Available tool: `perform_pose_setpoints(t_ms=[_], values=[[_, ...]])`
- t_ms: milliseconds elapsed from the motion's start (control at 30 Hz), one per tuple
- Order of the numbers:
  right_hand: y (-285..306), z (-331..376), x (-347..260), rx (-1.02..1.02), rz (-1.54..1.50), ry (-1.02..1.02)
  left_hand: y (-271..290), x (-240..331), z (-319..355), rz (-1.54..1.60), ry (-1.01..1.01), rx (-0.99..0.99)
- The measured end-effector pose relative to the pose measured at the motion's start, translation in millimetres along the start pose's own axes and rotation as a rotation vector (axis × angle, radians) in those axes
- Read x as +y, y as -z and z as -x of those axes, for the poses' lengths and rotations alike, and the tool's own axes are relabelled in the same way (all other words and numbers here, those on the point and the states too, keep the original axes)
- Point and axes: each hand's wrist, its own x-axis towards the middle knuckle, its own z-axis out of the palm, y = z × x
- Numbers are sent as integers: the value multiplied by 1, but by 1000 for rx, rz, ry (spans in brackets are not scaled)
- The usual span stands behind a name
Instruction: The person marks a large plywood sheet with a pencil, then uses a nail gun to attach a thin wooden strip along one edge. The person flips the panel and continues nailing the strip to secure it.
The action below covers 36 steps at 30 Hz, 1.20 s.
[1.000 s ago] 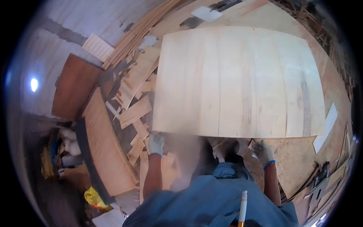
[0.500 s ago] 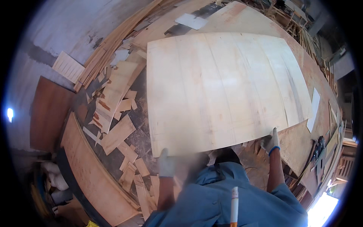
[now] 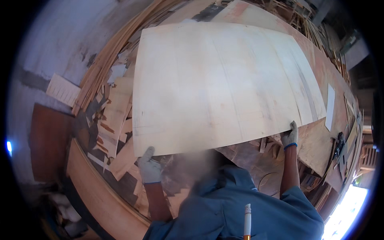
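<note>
A large pale plywood sheet [image 3: 224, 84] with faint grain lines fills the middle of the view. My left hand [image 3: 150, 167], in a light work glove, grips its near left corner, the thumb lying on top. Farther right along the near edge, my gloved right hand [image 3: 290, 137] grips the same sheet, its thumb also on the upper face. The fingers beneath the sheet are mostly hidden. Under its right part lies a larger board [image 3: 320, 150], partly covered.
Broken plywood offcuts [image 3: 120, 160] litter the floor to the left. Beside them a long curved-looking panel [image 3: 100, 192] stands on edge. Long wood strips [image 3: 94, 86] lie along the left wall. A white strip [image 3: 330, 107] rests right of the sheet. A cigarette [image 3: 247, 222] juts in below.
The plywood sheet has shifted left and slightly away from me, with both hands still on it. My left hand has moved left and a bit up; the right has risen slightly in view.
</note>
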Motion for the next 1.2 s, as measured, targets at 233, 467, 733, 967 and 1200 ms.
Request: perform_pose_setpoints(t_ms=[233,467,733,967,1200], values=[[-79,14,34,78,-247,-49,41,8,-141,102,162,-25],[-94,-15,57,231,-28,35,67,0,-225,80,276,-57],[-147,51,131,391,18,82,91,71,-326,246,423,-230],[-221,208,254,289,-105,111,181,151,-438,119,329,-160],[-300,295,234,221,2,150,116,269,-434,-61,-20,-167]])
